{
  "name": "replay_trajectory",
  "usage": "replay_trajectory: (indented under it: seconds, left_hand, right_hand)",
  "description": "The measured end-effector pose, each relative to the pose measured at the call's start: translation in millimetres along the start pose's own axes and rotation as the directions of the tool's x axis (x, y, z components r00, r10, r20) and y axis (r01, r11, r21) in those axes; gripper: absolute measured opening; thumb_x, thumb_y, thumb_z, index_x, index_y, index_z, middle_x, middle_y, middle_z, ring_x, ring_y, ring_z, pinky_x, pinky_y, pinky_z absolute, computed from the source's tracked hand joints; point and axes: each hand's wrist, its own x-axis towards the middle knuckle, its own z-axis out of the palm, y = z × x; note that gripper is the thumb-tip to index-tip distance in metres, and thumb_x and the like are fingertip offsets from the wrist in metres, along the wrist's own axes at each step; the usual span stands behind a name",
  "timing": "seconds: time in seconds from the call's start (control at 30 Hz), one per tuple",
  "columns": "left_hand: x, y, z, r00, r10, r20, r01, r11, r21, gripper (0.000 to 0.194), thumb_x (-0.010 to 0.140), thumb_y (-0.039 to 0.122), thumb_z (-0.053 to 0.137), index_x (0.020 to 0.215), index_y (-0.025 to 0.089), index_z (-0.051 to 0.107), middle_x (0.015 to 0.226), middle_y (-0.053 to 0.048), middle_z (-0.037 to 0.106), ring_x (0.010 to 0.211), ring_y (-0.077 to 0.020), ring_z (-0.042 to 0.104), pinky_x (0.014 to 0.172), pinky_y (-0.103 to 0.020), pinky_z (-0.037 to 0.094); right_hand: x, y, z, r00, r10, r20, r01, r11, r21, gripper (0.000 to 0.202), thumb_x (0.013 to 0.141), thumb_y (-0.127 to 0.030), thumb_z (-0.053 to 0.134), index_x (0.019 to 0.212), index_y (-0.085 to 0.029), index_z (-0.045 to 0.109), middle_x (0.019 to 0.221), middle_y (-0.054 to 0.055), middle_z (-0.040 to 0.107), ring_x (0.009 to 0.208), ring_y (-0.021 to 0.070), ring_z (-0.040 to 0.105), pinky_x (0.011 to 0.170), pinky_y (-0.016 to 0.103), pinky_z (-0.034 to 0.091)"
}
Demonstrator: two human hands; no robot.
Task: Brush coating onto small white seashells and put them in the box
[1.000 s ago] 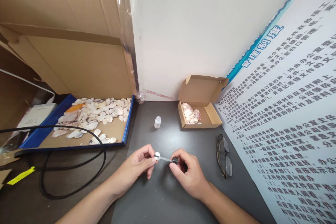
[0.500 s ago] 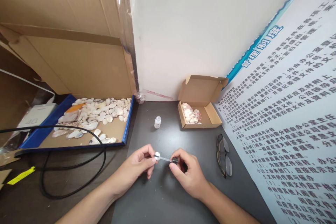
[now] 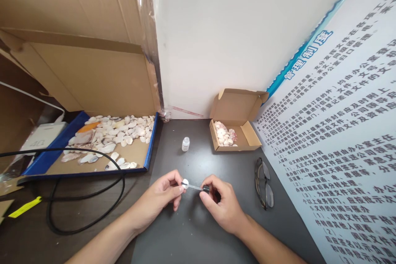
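Between the thumb and fingers of my left hand (image 3: 167,190) is a small white shell (image 3: 185,184), pinched at its edge. My right hand (image 3: 223,202) grips the black cap of a brush applicator (image 3: 194,188). Its pale translucent stem points left, and the dark tip lies against the shell's face. Behind both hands a small clear bottle (image 3: 185,144) with a white label stands upright and uncapped on the dark table (image 3: 198,239).
On the left, a blue-edged cardboard box (image 3: 147,148) holds many shells (image 3: 108,132). A smaller open box (image 3: 244,148) with shells (image 3: 225,134) stands back right. Glasses (image 3: 264,183) lie right of my hand. A black cable (image 3: 123,181) loops at left, near a yellow strip (image 3: 24,207).
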Motion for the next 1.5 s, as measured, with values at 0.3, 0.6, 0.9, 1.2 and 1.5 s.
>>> replay_trajectory:
  seconds: [0.3,0.6,0.9,1.2,1.5]
  left_hand:
    - [0,1,1.2,1.000,0.006,0.001,-0.006,0.999,-0.036,0.036,0.081,0.043,0.062,0.083,0.014,0.042,0.073,0.001,0.048,0.057,-0.0056,0.042,0.058,-0.019,0.037]
    - [-1,1,3.5,1.000,0.018,-0.005,-0.018,1.000,-0.018,0.032,0.082,0.040,0.061,0.082,0.014,0.042,0.076,0.000,0.049,0.057,-0.0046,0.042,0.058,-0.019,0.038]
    - [-3,6,11.2,0.998,0.045,-0.036,-0.047,0.996,-0.078,0.026,0.078,0.032,0.060,0.082,0.015,0.041,0.074,0.001,0.047,0.054,-0.0048,0.041,0.054,-0.019,0.041]
    - [-2,1,10.9,0.995,0.093,-0.046,-0.095,0.994,-0.047,0.030,0.077,0.034,0.063,0.082,0.014,0.041,0.075,0.002,0.048,0.053,-0.0042,0.041,0.052,-0.020,0.042]
    - [-1,0,9.8,0.995,0.096,-0.038,-0.098,0.993,-0.064,0.020,0.075,0.021,0.058,0.082,0.014,0.040,0.072,0.003,0.047,0.054,-0.0045,0.040,0.054,-0.019,0.040]
  right_hand:
    - [0,0,0,0.999,0.005,-0.036,-0.005,1.000,0.006,0.018,0.090,-0.031,0.054,0.080,-0.016,0.053,0.057,-0.005,0.042,0.048,0.0106,0.040,0.048,0.018,0.031]
    - [0,-1,-1,0.998,-0.002,-0.066,-0.001,0.999,-0.048,0.019,0.088,-0.030,0.054,0.076,-0.016,0.051,0.057,-0.005,0.042,0.048,0.0104,0.040,0.048,0.018,0.031]
    - [-2,-2,-2,0.998,-0.018,-0.058,0.013,0.997,-0.077,0.018,0.087,-0.029,0.055,0.076,-0.017,0.049,0.057,-0.005,0.042,0.049,0.0103,0.040,0.048,0.018,0.031]
    - [-2,-3,-1,0.997,-0.029,-0.076,0.020,0.994,-0.110,0.019,0.087,-0.030,0.055,0.077,-0.017,0.049,0.057,-0.005,0.041,0.050,0.0103,0.039,0.049,0.018,0.031]
    - [-4,-5,-1,0.998,-0.056,0.026,0.058,0.996,-0.070,0.016,0.088,-0.030,0.055,0.081,-0.016,0.052,0.057,-0.006,0.042,0.050,0.0100,0.039,0.049,0.017,0.030]
